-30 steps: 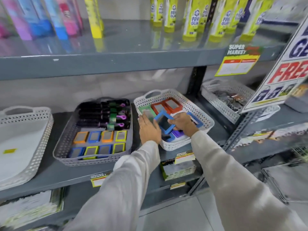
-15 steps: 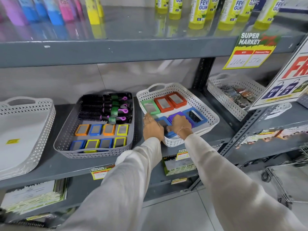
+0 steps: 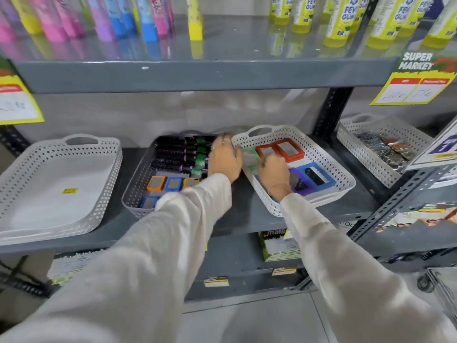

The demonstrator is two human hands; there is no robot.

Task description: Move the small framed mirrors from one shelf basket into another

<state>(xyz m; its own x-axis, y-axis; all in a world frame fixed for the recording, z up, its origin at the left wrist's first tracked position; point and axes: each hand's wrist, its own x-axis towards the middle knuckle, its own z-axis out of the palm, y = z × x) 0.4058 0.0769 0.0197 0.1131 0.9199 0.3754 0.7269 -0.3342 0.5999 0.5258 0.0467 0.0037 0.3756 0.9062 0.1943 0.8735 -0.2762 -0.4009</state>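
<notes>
Green-framed mirror [image 3: 250, 154]: lies in the white basket [image 3: 326, 159] at its left side, between the two hands.
Right hand [image 3: 273, 173]: inside the white basket, fingers curled in against the green mirror; I cannot tell whether they grip it.
Left hand [image 3: 225, 159]: over the white basket's left rim, fingers pointing away and blurred; I cannot tell whether it holds anything.
Other mirrors there: two orange-red mirrors [image 3: 289, 150] at the back, a purple mirror [image 3: 298, 180] and a blue mirror [image 3: 316, 177] nearer the front.
Grey basket [image 3: 137, 181]: just left of the white one, with hairbrushes [image 3: 178, 154] at the back and smaller framed mirrors [image 3: 155, 183] in front.
Shelf [image 3: 247, 219]: grey metal, carries both baskets.
</notes>
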